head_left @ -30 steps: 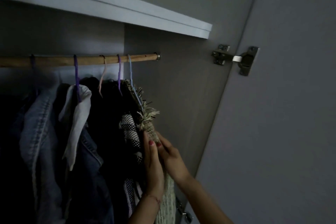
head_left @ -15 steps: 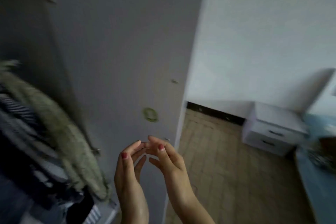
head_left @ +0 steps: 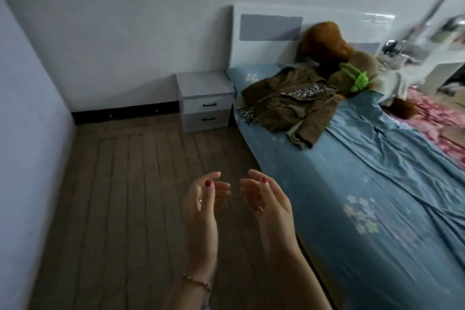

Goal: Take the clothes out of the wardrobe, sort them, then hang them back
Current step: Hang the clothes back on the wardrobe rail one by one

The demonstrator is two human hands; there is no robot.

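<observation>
My left hand (head_left: 202, 205) and my right hand (head_left: 269, 202) float side by side over the wooden floor, palms facing each other, fingers loosely curled and apart, nothing in either. A brown jacket (head_left: 293, 103) lies crumpled on the blue bed sheet (head_left: 377, 196) near the headboard, with a leopard-print garment (head_left: 303, 92) partly under it. The wardrobe is out of view.
A white two-drawer nightstand (head_left: 206, 102) stands against the wall left of the bed. Brown plush toys (head_left: 332, 50) and a green one (head_left: 357, 79) sit by the headboard (head_left: 266, 22). A pink floral cover (head_left: 437, 118) lies at the far right. A wall closes the left side.
The view has swung right from the wardrobe rail to the bedroom. Both hands let go of the fringed hanging garment and now hang free over the floor.
</observation>
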